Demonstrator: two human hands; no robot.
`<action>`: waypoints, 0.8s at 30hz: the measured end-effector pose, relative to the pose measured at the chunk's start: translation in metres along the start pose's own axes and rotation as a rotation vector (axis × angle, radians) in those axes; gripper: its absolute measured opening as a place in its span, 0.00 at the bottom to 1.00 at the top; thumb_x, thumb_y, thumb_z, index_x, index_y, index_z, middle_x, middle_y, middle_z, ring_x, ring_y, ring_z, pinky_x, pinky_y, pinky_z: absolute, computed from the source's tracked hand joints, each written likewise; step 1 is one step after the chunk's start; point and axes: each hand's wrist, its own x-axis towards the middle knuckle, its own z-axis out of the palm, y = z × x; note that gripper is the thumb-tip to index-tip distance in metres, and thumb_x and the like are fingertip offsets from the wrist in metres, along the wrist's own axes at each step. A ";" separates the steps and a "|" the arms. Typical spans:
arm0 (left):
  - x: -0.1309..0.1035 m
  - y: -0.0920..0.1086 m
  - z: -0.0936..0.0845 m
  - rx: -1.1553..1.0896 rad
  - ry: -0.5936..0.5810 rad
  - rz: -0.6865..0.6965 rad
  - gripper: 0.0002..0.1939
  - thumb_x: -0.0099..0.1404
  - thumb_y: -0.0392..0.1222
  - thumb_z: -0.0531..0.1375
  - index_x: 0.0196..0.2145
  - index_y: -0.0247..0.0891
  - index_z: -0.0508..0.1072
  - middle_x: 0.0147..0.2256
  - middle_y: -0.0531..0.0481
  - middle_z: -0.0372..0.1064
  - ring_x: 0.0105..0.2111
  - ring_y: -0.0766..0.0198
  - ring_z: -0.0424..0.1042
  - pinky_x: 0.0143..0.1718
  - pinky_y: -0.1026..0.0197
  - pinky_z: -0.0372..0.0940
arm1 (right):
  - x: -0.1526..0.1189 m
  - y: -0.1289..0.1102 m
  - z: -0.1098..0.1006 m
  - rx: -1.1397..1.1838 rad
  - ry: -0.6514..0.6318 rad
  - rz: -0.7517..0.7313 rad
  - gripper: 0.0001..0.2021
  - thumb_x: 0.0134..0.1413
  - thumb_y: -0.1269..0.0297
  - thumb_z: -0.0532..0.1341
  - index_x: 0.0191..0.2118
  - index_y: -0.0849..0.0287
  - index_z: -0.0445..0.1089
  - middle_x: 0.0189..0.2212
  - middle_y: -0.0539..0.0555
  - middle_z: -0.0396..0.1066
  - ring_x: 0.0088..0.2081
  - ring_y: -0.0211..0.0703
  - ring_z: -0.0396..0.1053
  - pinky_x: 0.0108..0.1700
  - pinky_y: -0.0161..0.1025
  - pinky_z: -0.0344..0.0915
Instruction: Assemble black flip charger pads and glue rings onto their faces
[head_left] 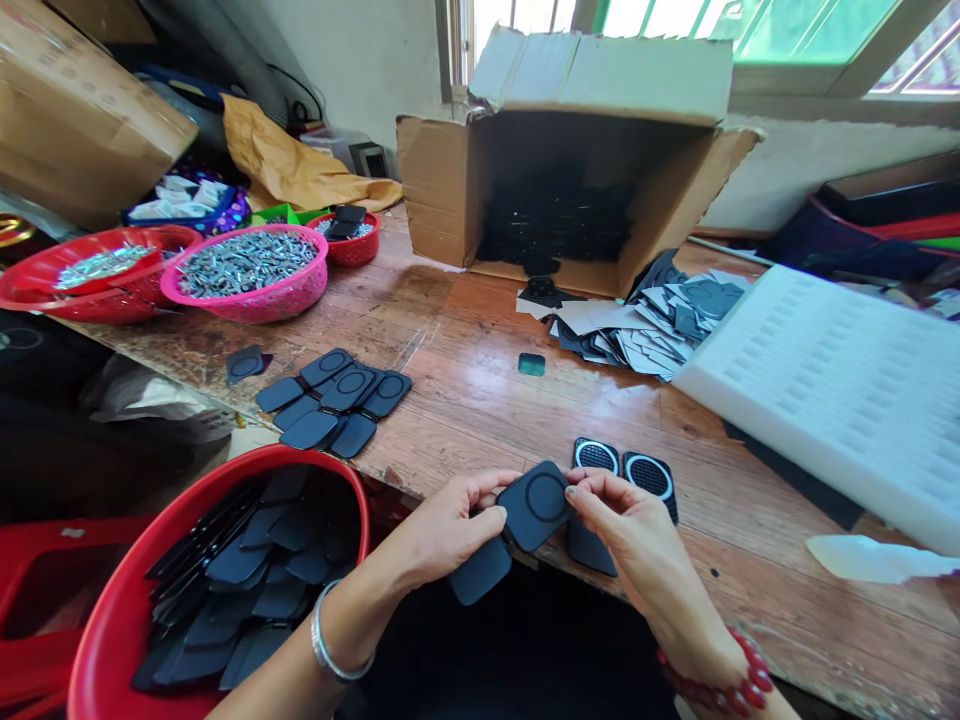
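A dark hinged two-panel piece [537, 506] with a ring mark on its upper panel is held over the table's front edge. My left hand [461, 525] pinches it near the hinge, thumb on top. At the panel's right edge, the fingertips of my right hand [619, 510] are closed on it. Just behind my right hand lie two pieces with white rings and mesh-like faces [598, 456]. Another dark panel [591, 548] rests partly under my right hand. To the left, several similar dark ringed pieces [349, 387] lie in an overlapping group.
A red tub [365, 510] of dark panels stands at the lower left. Baskets of metal parts, including a pink one [251, 306], sit back left. An open carton [433, 190] is behind, with loose sheets [637, 325] and a white foam block [825, 370] at right.
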 end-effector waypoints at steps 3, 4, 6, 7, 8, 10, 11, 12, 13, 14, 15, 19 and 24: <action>-0.001 0.000 0.001 0.006 0.004 0.029 0.26 0.62 0.39 0.57 0.58 0.38 0.72 0.32 0.50 0.73 0.26 0.68 0.62 0.27 0.66 0.55 | 0.000 0.001 0.000 -0.016 0.003 -0.014 0.16 0.37 0.53 0.72 0.19 0.59 0.71 0.39 0.57 0.74 0.39 0.46 0.69 0.38 0.39 0.64; -0.002 0.001 0.001 0.002 0.002 0.043 0.25 0.62 0.39 0.56 0.58 0.39 0.72 0.34 0.50 0.74 0.28 0.67 0.64 0.29 0.66 0.56 | 0.000 0.002 0.000 -0.022 0.003 -0.021 0.16 0.38 0.53 0.72 0.19 0.59 0.71 0.38 0.57 0.74 0.40 0.47 0.69 0.39 0.39 0.64; -0.002 0.002 0.001 -0.008 -0.002 0.059 0.25 0.63 0.38 0.56 0.58 0.39 0.72 0.37 0.49 0.75 0.31 0.66 0.67 0.32 0.66 0.59 | 0.001 0.004 0.001 -0.028 0.003 -0.029 0.16 0.38 0.54 0.72 0.19 0.59 0.70 0.38 0.58 0.74 0.40 0.47 0.69 0.40 0.39 0.64; -0.002 0.002 0.002 -0.012 -0.005 0.064 0.25 0.63 0.38 0.55 0.58 0.39 0.71 0.38 0.49 0.76 0.32 0.65 0.68 0.33 0.66 0.59 | 0.001 0.005 0.001 -0.028 0.003 -0.030 0.15 0.38 0.54 0.72 0.20 0.59 0.70 0.39 0.58 0.74 0.40 0.47 0.69 0.40 0.40 0.65; -0.003 0.002 0.002 -0.016 -0.008 0.066 0.25 0.64 0.38 0.55 0.59 0.39 0.71 0.38 0.49 0.76 0.33 0.65 0.69 0.34 0.65 0.60 | 0.002 0.006 0.001 -0.029 0.003 -0.034 0.15 0.38 0.54 0.71 0.20 0.59 0.70 0.39 0.58 0.75 0.40 0.47 0.70 0.40 0.40 0.65; -0.004 0.001 0.002 -0.023 -0.012 0.080 0.25 0.65 0.37 0.55 0.59 0.39 0.70 0.40 0.49 0.77 0.35 0.64 0.71 0.38 0.64 0.63 | 0.002 0.008 0.002 -0.048 0.005 -0.060 0.15 0.40 0.54 0.70 0.21 0.59 0.68 0.39 0.58 0.74 0.41 0.48 0.70 0.40 0.40 0.65; -0.004 0.000 0.002 -0.026 -0.012 0.093 0.25 0.65 0.37 0.55 0.60 0.40 0.70 0.42 0.48 0.77 0.37 0.63 0.72 0.41 0.63 0.63 | 0.002 0.008 0.003 -0.074 0.005 -0.089 0.15 0.41 0.54 0.69 0.21 0.59 0.67 0.39 0.58 0.74 0.40 0.48 0.70 0.40 0.40 0.65; -0.005 -0.001 0.002 -0.026 -0.011 0.102 0.25 0.65 0.37 0.55 0.60 0.40 0.69 0.43 0.48 0.77 0.38 0.62 0.72 0.43 0.62 0.64 | 0.002 0.008 0.003 -0.121 0.005 -0.124 0.14 0.42 0.54 0.68 0.21 0.58 0.67 0.37 0.57 0.74 0.39 0.47 0.70 0.39 0.39 0.65; -0.005 -0.003 0.001 -0.019 -0.008 0.108 0.25 0.66 0.38 0.55 0.60 0.40 0.70 0.44 0.48 0.77 0.40 0.62 0.73 0.45 0.61 0.64 | 0.002 0.007 0.002 -0.196 0.001 -0.162 0.14 0.44 0.54 0.66 0.22 0.57 0.66 0.34 0.56 0.73 0.36 0.45 0.69 0.37 0.39 0.64; -0.006 -0.004 0.001 -0.006 -0.001 0.114 0.24 0.66 0.38 0.55 0.59 0.40 0.70 0.45 0.48 0.77 0.42 0.61 0.73 0.46 0.60 0.64 | 0.002 0.006 0.001 -0.298 -0.012 -0.201 0.14 0.47 0.54 0.64 0.22 0.57 0.65 0.30 0.54 0.72 0.32 0.43 0.68 0.34 0.38 0.62; -0.006 -0.006 0.001 0.005 0.005 0.121 0.23 0.66 0.38 0.55 0.59 0.40 0.71 0.46 0.48 0.77 0.43 0.60 0.73 0.48 0.60 0.64 | 0.002 0.005 -0.001 -0.419 -0.029 -0.241 0.13 0.49 0.53 0.62 0.23 0.56 0.65 0.26 0.52 0.69 0.29 0.42 0.66 0.32 0.38 0.60; -0.005 -0.012 0.001 -0.014 0.028 0.125 0.22 0.67 0.39 0.56 0.58 0.40 0.72 0.45 0.48 0.77 0.45 0.59 0.72 0.50 0.59 0.63 | 0.007 -0.002 -0.010 -0.803 0.021 -0.321 0.15 0.50 0.48 0.61 0.28 0.54 0.63 0.20 0.49 0.65 0.22 0.40 0.60 0.28 0.39 0.54; -0.001 -0.017 0.005 -0.197 0.128 0.022 0.30 0.54 0.38 0.65 0.56 0.37 0.72 0.36 0.49 0.76 0.36 0.62 0.72 0.39 0.63 0.65 | 0.011 -0.007 -0.006 -0.605 -0.100 -0.264 0.22 0.45 0.45 0.65 0.40 0.55 0.63 0.22 0.48 0.69 0.22 0.41 0.64 0.25 0.38 0.59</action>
